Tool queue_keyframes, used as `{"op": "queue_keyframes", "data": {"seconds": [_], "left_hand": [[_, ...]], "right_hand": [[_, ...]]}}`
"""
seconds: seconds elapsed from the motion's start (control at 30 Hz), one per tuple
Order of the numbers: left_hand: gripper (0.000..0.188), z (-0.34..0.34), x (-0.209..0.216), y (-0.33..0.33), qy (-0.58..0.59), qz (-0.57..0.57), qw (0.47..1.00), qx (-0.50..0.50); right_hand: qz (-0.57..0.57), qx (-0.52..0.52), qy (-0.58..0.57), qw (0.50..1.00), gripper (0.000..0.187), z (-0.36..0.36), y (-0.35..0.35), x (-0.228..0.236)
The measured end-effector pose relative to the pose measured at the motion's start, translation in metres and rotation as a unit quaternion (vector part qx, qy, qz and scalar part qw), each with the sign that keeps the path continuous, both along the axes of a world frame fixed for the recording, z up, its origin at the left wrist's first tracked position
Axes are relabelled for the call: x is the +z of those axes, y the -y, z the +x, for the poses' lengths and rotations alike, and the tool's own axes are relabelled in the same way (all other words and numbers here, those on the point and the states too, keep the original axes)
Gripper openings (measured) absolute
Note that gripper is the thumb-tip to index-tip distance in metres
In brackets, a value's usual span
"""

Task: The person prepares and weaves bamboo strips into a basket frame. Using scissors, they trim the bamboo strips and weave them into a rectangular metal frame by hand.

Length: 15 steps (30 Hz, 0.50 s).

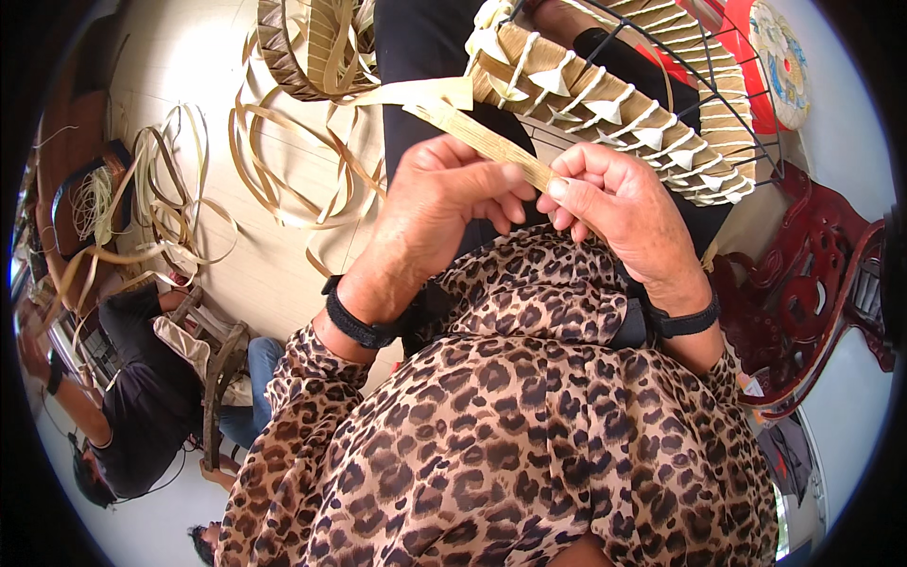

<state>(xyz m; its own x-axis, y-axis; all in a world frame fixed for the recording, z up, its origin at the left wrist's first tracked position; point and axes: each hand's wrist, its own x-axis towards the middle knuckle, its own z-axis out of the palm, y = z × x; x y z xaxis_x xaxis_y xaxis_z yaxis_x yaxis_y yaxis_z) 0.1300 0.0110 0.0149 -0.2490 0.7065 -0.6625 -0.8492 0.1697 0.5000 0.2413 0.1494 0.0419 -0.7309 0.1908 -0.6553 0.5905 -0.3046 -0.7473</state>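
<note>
Across my torso, a leopard-print top (pixel 491 425) is filling the foreground, dark trousers (pixel 408 66) showing beyond it. Pale floor (pixel 213 94) is spreading out ahead and to the left. Over at far left, a co-worker in a dark top (pixel 151 387) is sitting by a wooden chair (pixel 222 383), body partly cut off by the lens rim. At right, dark red carved furniture (pixel 803 283) is standing beside the wall. Just beyond my right hand, the wire-framed piece (pixel 605 104) is leaning at a slant: black wire, tan bands, white lacing wrapping round them. Upper middle, a curved brown woven piece (pixel 283 57) is lying near some loose strips curling on the floor; more are tangling at left.

Hands: near each other, fingertips almost meeting, both gripping one flat straw-coloured strip (pixel 491 142). Left hand (pixel 439 189) is pressing its thumb along the strip, fingers curling below. Right hand (pixel 619 203) is pinching the near end, thumb on top. Black wristband on each wrist. Strip is slanting up and left, its far end meeting a paler band (pixel 425 92); can't tell if they're joining.
</note>
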Motion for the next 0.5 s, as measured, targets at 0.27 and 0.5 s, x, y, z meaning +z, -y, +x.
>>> {"op": "queue_keyframes", "data": {"seconds": [0.27, 0.5], "left_hand": [[0.008, 0.0066, 0.0025, -0.0086, 0.011, 0.004, 1.000, 0.000], [0.008, 0.0065, 0.0011, -0.0087, 0.002, 0.015, 1.000, -0.005]], "right_hand": [[0.011, 0.001, -0.010, 1.000, 0.015, 0.0003, 0.0003, -0.0026], [0.008, -0.006, -0.012, 1.000, 0.014, -0.0004, 0.0024, -0.0026]]}}
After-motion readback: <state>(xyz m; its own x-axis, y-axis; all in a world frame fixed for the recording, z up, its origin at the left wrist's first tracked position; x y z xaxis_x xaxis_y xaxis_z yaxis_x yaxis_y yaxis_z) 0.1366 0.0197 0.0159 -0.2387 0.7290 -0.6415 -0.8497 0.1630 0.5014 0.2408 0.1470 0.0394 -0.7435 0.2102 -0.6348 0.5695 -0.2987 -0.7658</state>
